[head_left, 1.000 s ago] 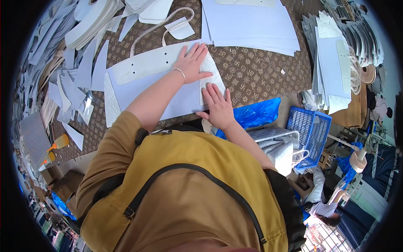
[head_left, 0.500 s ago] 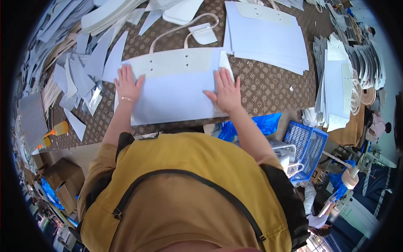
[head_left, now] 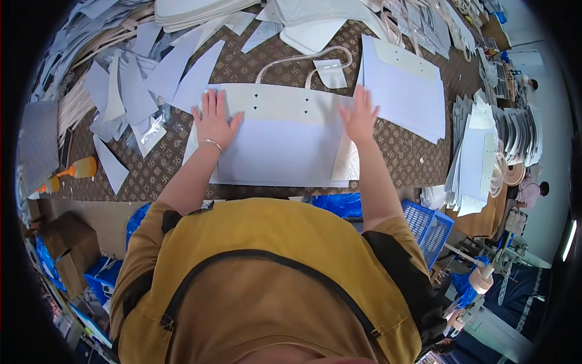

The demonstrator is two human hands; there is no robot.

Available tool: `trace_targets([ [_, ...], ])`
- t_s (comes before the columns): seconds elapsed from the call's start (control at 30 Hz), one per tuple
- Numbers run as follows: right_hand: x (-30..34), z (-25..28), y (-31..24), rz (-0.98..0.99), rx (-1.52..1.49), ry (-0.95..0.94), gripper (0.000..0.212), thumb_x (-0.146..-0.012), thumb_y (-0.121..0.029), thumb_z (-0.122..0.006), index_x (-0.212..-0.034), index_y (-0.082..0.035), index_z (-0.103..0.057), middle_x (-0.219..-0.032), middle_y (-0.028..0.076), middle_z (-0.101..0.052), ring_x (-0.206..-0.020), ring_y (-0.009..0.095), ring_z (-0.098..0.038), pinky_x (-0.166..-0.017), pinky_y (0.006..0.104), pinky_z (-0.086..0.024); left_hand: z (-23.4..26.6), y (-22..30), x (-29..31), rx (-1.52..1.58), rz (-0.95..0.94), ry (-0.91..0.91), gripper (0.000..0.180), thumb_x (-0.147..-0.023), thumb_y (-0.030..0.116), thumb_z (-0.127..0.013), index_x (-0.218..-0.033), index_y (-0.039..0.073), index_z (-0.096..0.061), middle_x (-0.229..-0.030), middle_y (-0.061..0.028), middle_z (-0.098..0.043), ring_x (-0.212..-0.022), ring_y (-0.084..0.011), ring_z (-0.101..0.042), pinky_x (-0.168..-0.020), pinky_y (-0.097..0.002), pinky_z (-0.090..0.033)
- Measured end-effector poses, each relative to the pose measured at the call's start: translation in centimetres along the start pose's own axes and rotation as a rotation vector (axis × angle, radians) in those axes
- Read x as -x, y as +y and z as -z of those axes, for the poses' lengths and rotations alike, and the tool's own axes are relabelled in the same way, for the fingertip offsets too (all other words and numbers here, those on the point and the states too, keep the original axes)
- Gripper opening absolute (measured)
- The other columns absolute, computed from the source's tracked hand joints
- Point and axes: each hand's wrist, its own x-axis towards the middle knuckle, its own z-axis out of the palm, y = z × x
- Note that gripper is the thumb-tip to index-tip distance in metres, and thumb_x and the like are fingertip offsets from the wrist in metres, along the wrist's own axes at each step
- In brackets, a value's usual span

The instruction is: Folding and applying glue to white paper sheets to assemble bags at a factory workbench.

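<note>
One left hand (head_left: pixel 214 128), one right hand (head_left: pixel 360 121): fingers (head_left: pixel 212 102) spread at white panel (head_left: pixel 279 148) edges
Table (head_left: pixel 403 161): room at right
Dark spots (head_left: pixel 305 112): four

A black-edged mustard apron (head_left: pixel 279 221) covers a brown top (head_left: pixel 260 297)

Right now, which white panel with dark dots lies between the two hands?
The white panel at the table's near edge, left hand and right hand at its sides; the other dotted panels lie stacked farther right.

Lavender-white panel (head_left: pixel 276 151), cream upper band (head_left: pixel 280 102), tan-patterned brown tablecloth (head_left: pixel 397 161)
</note>
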Motion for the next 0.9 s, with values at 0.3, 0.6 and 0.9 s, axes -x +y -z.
trace_targets([
  [0.3,1.8,0.1,-1.6,-0.05,0.137,-0.199,0.078,-0.086,-0.052,-0.046,-0.144,-0.007,-0.017,-0.15,0.013,-0.017,-0.138,0.027,-0.016,-0.108,0.0577,-0.008,-0.1,0.0,0.1,0.05,-0.036,-0.008,0.077,-0.086,0.056,-0.041,-0.142,0.007,-0.022,-0.148,-0.0155,-0.02,-0.138,-0.0293,-0.014,-0.108,-0.057,-0.011],
  [0.6,10.5,0.9,-4.1,-0.187,0.18,-0.113,0.078,-0.086,-0.054,-0.045,-0.142,-0.005,-0.022,-0.149,0.013,-0.02,-0.138,0.027,-0.017,-0.108,0.0554,-0.011,-0.1,-0.5,0.1,0.07,-0.04,0.009,0.075,-0.087,0.056,-0.041,-0.142,0.008,-0.022,-0.148,-0.0159,-0.019,-0.138,-0.0295,-0.015,-0.107,-0.0576,-0.01],
  [0.9,16.0,0.7,-5.7,-0.27,0.171,-0.048,0.073,-0.085,-0.051,-0.049,-0.139,-0.005,-0.03,-0.146,0.015,-0.026,-0.136,0.027,-0.022,-0.106,0.058,-0.014,-1.7,-1.8,0.1,0.27,-0.066,0.105,0.073,-0.087,0.052,-0.045,-0.142,0.009,-0.022,-0.148,-0.018,-0.018,-0.138,-0.0331,-0.015,-0.107,-0.0584,-0.01],
])
